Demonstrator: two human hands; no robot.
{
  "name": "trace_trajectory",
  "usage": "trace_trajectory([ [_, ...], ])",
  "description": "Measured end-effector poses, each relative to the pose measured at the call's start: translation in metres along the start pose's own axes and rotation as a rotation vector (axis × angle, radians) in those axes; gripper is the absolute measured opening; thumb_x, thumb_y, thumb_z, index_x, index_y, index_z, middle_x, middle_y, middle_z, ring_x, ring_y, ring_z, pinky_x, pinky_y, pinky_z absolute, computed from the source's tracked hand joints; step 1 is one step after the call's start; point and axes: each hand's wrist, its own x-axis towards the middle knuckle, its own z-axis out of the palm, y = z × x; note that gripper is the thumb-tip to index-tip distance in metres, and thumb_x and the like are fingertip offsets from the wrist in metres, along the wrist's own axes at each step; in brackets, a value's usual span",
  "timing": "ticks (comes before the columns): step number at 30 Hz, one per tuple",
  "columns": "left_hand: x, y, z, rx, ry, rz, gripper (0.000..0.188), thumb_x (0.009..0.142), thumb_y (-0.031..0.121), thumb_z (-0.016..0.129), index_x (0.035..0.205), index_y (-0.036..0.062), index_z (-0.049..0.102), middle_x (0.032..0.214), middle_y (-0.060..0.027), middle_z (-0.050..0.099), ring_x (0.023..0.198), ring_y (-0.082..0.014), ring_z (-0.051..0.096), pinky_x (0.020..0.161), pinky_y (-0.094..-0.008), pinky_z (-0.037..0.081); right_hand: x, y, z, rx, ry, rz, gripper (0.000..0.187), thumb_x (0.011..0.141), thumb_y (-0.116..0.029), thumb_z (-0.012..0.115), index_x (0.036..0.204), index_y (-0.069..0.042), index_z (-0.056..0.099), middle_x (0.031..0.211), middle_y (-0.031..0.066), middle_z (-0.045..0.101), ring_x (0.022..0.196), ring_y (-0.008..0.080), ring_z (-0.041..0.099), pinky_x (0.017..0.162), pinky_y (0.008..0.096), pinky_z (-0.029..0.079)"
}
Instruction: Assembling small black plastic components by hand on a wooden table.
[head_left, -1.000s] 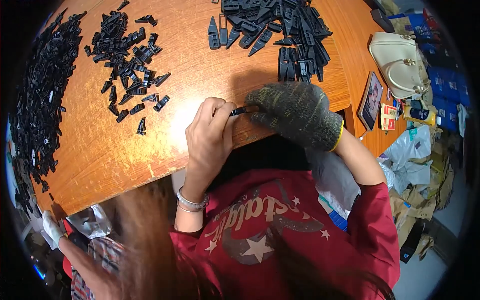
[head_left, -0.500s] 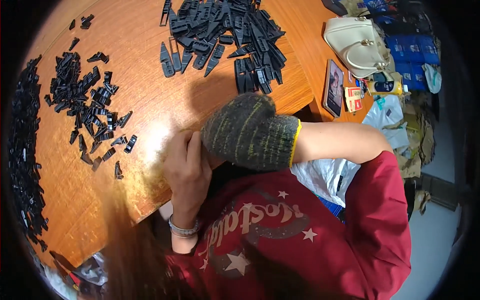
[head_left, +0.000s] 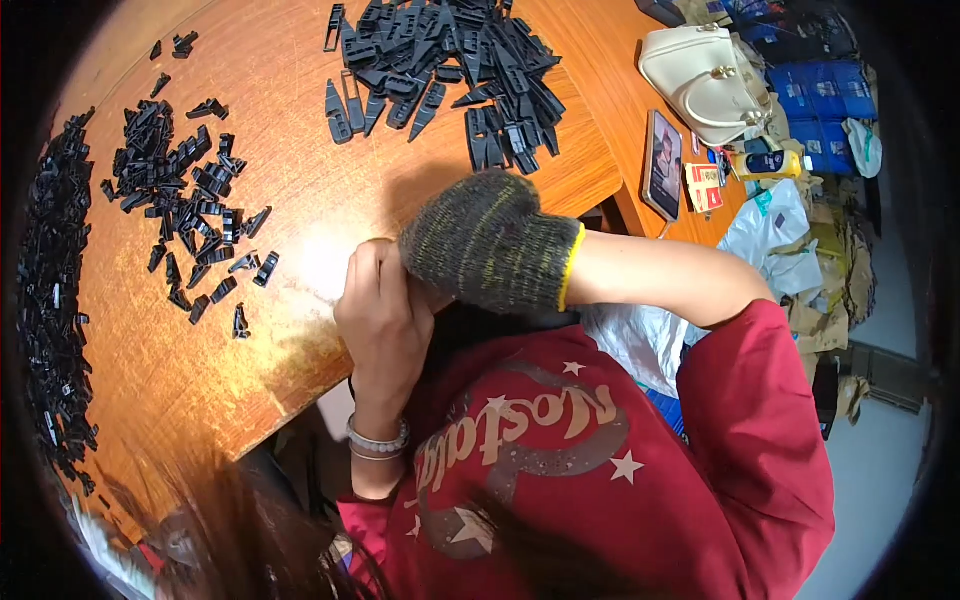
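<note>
My left hand (head_left: 380,310) is bare, with a beaded bracelet (head_left: 376,438) at the wrist. Its fingers are curled in, and their tips meet the front of my right hand (head_left: 485,243). A dark knitted work glove (head_left: 500,265) with a yellow cuff covers that hand, which is bunched like a fist. Both are held together at the near edge of the wooden table (head_left: 270,350); whatever lies between them is hidden. Loose small black plastic clips (head_left: 195,200) are scattered left of the hands. Beyond them is a heap of longer, pointed black plastic pieces (head_left: 440,60).
A dense band of small black parts (head_left: 55,300) runs along the table's left side. To the right lie a phone (head_left: 662,165) with a lit screen, a red and cream packet (head_left: 704,187), a yellow bottle (head_left: 770,163) and a cream handbag (head_left: 700,80). Plastic bags (head_left: 770,235) lie beyond.
The view has shifted slightly, so the table's things sit a little differently in it. My hands stay pressed together, a little higher in the picture on the right.
</note>
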Motion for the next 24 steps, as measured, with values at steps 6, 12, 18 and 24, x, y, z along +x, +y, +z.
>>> trace_trajectory([
  [6,0.002,0.003,-0.002,-0.029,0.089,0.03,0.017,0.078,-0.007,0.06,0.094,-0.0018,0.055,0.089,-0.0185,0.057,0.08,-0.0354,0.059,0.069,-0.0404,0.05,-0.011,0.005,0.015,-0.01,0.255,-0.004,0.03,0.075,-0.039,0.062,0.078,-0.009,0.062,0.065,0.0096,0.06,0.059,0.0269,0.061,0.049,0.0417,0.045],
  [12,-0.015,0.005,-0.033,-0.872,0.045,-0.503,0.012,0.091,-0.01,0.053,0.101,-0.0021,0.053,0.097,-0.0174,0.065,0.076,-0.0183,0.067,0.065,-0.0252,0.055,-0.035,0.004,0.02,0.428,0.342,0.162,0.037,0.088,-0.04,0.059,0.108,-0.01,0.064,0.096,0.0109,0.064,0.079,0.0273,0.065,0.061,0.0405,0.05],
  [18,-0.01,0.005,-0.036,-1.204,-0.156,-0.532,0.021,0.098,0.012,0.051,0.109,-0.006,0.057,0.08,-0.0179,0.066,0.07,-0.0215,0.067,0.064,-0.0295,0.056,-0.057,0.002,-0.003,1.13,0.149,0.436,0.034,0.088,-0.016,0.067,0.121,-0.008,0.062,0.113,0.0092,0.067,0.105,0.0225,0.064,0.09,0.0329,0.05],
  [24,0.001,0.009,-0.006,-1.211,-0.231,-0.63,0.016,0.094,0.005,0.058,0.106,-0.0058,0.059,0.083,-0.0142,0.067,0.066,-0.0187,0.067,0.06,-0.0275,0.057,-0.062,0.0,0.02,1.141,0.313,0.305,0.03,0.089,-0.023,0.061,0.114,-0.007,0.061,0.101,0.0103,0.064,0.094,0.0301,0.063,0.082,0.0396,0.051],
])
